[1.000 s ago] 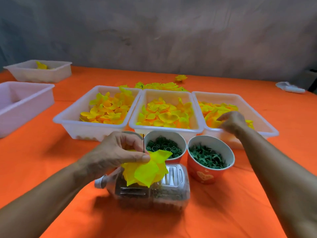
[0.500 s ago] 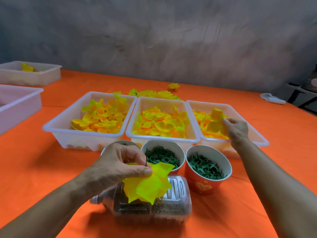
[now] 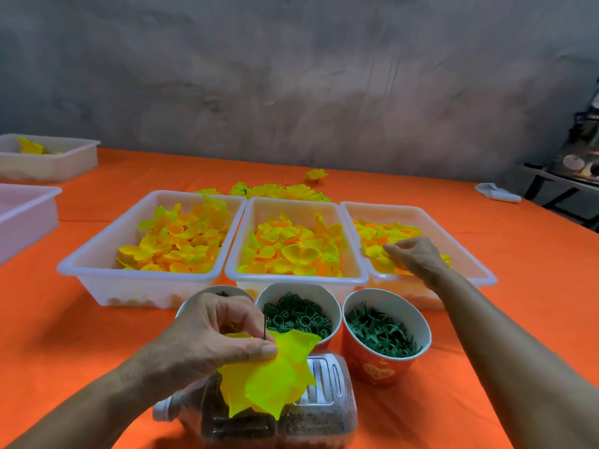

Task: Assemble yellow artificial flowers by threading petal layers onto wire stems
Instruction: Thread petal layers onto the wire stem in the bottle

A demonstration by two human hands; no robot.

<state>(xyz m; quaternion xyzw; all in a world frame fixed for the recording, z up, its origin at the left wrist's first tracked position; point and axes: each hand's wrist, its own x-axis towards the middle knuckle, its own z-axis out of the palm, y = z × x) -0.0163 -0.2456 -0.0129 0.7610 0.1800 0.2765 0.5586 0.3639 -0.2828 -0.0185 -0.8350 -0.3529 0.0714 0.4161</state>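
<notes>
My left hand (image 3: pixel 214 338) pinches a stack of large yellow petal layers (image 3: pixel 269 384) threaded on a thin dark wire stem (image 3: pixel 265 322) that sticks up past my thumb. It holds them above a clear plastic jug (image 3: pixel 327 396) lying on its side. My right hand (image 3: pixel 416 257) reaches into the right white tray (image 3: pixel 473 257), its fingertips pinching a yellow-orange petal layer (image 3: pixel 377 251) in the pile. The middle tray (image 3: pixel 295 280) and the left tray (image 3: pixel 97 254) hold more yellow petals.
Three cups stand in front of the trays: one with green rings (image 3: pixel 298 317), a red one with green leafy pieces (image 3: pixel 382 332), one half hidden behind my left hand (image 3: pixel 207 291). Finished flowers (image 3: pixel 282 191) lie behind the trays. Two more tubs (image 3: pixel 52 163) (image 3: pixel 26 218) sit far left.
My right hand lifted a clump of petals out of the right tray, then dropped back down into the pile. My left hand kept its hold on the petals and stem.
</notes>
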